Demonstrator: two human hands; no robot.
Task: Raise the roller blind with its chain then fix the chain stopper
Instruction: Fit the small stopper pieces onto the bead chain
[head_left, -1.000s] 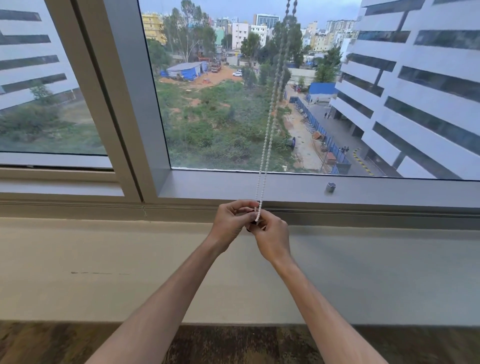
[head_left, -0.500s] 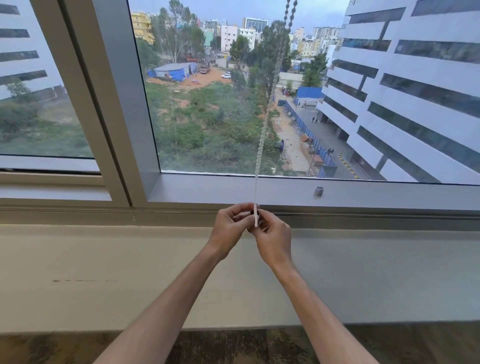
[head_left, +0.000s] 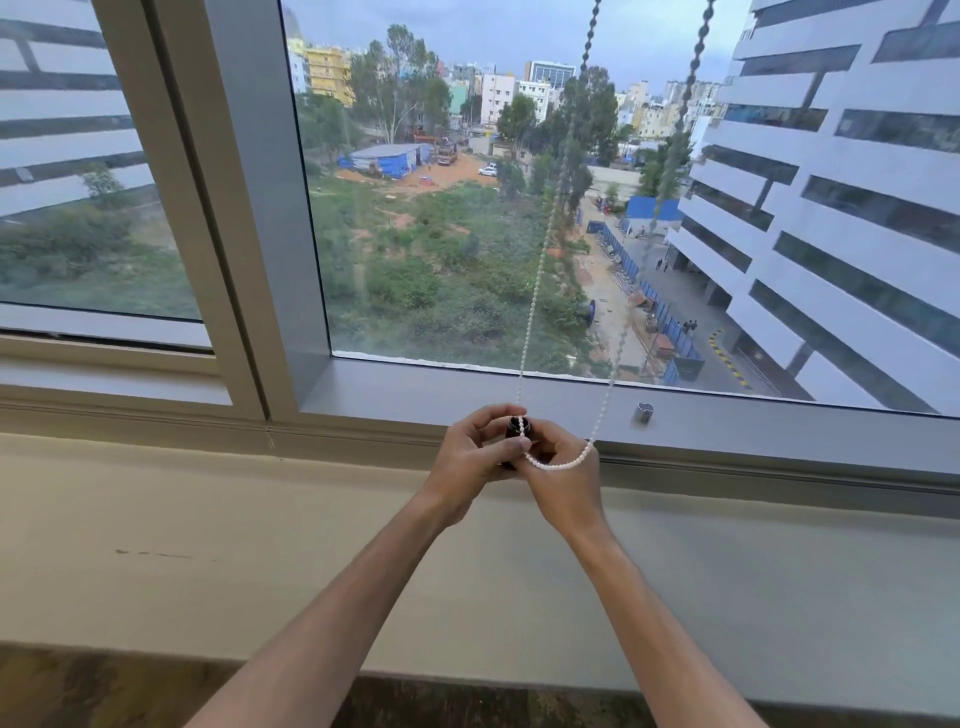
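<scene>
A white bead chain (head_left: 537, 270) hangs in a loop in front of the window glass; its two strands spread apart and its bottom curves over my right hand. A small dark chain stopper (head_left: 518, 427) sits on the left strand between my fingertips. My left hand (head_left: 470, 460) pinches the stopper from the left. My right hand (head_left: 563, 475) holds the stopper and the chain's lower loop from the right. Both hands are just in front of the grey lower window frame (head_left: 415, 397). The blind itself is out of view above.
A small metal fitting (head_left: 643, 413) sticks out of the frame right of my hands. A thick grey mullion (head_left: 249, 208) divides the window at left. Below the frame runs a pale wall ledge (head_left: 208, 519), then dark floor (head_left: 78, 691).
The two chain strands have spread apart into an open loop, its bottom now draped across my right hand. The dark stopper has come into sight between my fingers. My view moved closer.
</scene>
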